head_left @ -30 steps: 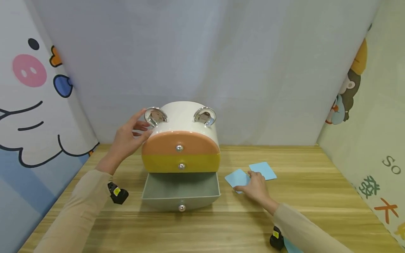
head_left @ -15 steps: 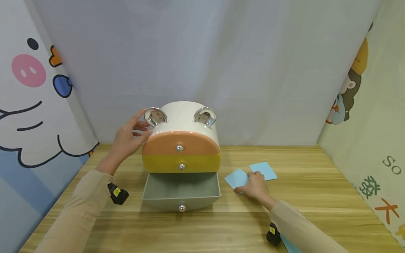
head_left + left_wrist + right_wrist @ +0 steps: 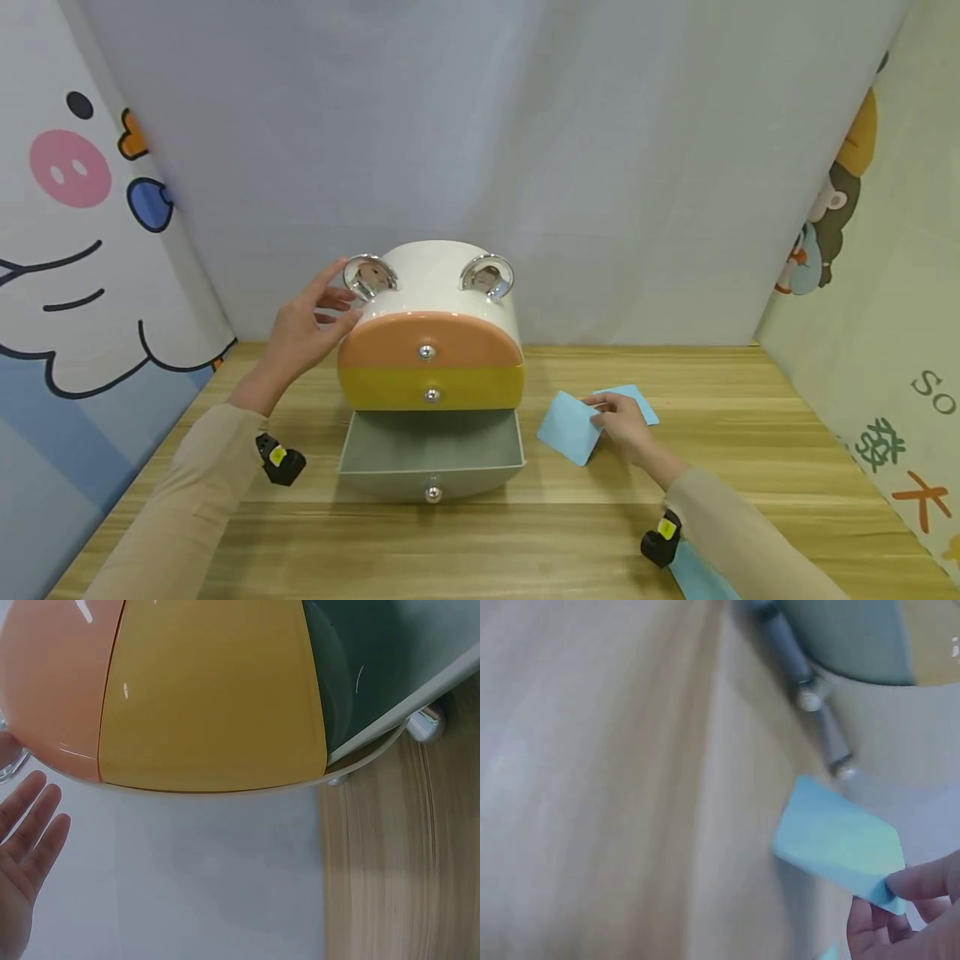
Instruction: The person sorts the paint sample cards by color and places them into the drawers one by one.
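A small cabinet point(image 3: 438, 275) with a white top and two chrome ears stands on the wooden table. Its orange drawer point(image 3: 393, 343) and yellow drawer point(image 3: 390, 388) are closed, while the grey-green bottom drawer point(image 3: 390, 483) is pulled out. My left hand point(image 3: 300, 329) rests at the cabinet's left side by the ear, thumb at the orange edge; the left wrist view has its fingers point(image 3: 34, 832) spread. Right of the cabinet, my right hand point(image 3: 624, 429) pinches a blue square card point(image 3: 568, 427) by one corner. In the right wrist view, that card point(image 3: 840, 840) is tilted above the table.
Another blue card point(image 3: 643, 407) lies behind the right hand, partly hidden by it. More blue sheet point(image 3: 699, 571) shows under the right sleeve at the front. A pale curtain point(image 3: 600, 208) closes off the back, with printed panels point(image 3: 847, 350) at the sides.
The right hand has picked up the near blue card by its corner, raising and tilting it off the table. The left hand and the cabinet have stayed in place.
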